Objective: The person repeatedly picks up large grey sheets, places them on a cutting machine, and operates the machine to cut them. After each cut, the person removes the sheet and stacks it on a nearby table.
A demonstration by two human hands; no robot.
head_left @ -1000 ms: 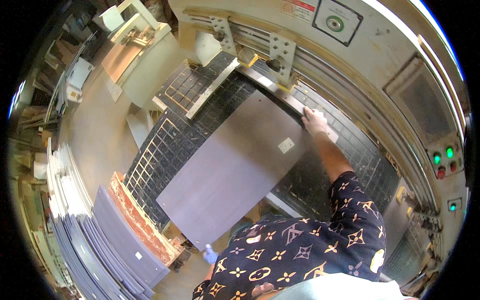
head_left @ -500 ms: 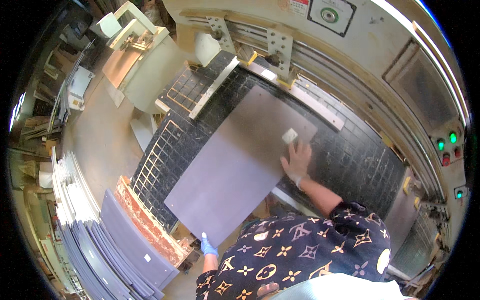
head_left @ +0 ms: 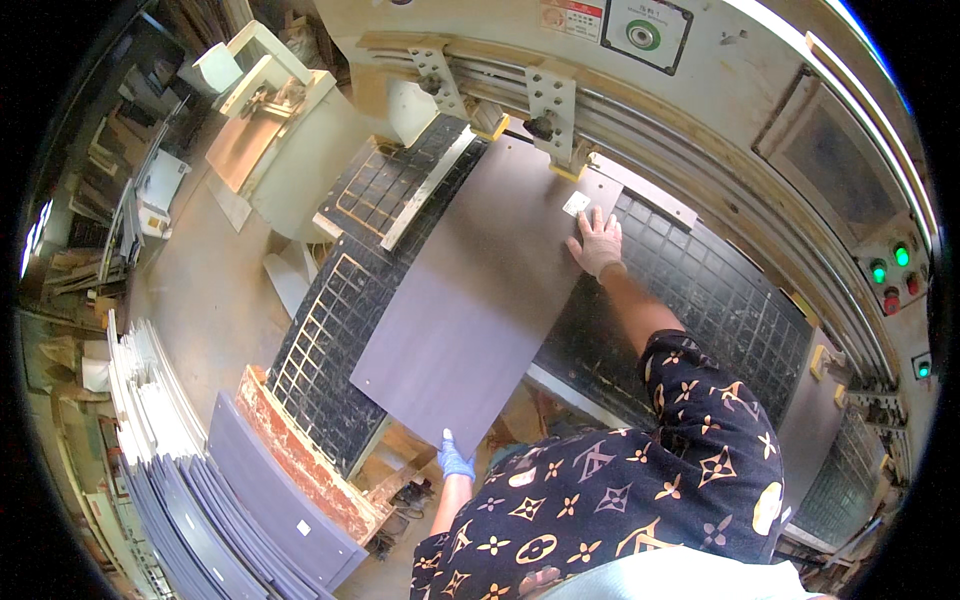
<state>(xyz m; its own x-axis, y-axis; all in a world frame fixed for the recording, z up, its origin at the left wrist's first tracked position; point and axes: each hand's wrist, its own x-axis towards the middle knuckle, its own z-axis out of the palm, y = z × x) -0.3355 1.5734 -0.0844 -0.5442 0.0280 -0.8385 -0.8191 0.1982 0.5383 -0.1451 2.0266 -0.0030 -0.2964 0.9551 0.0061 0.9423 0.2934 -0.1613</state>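
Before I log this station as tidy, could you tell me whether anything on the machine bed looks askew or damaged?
Nothing looks damaged. The grey sheet lies flat on the black grid bed, its far edge at the machine's clamps. The right hand presses flat near its far corner; the left hand is at the near edge.
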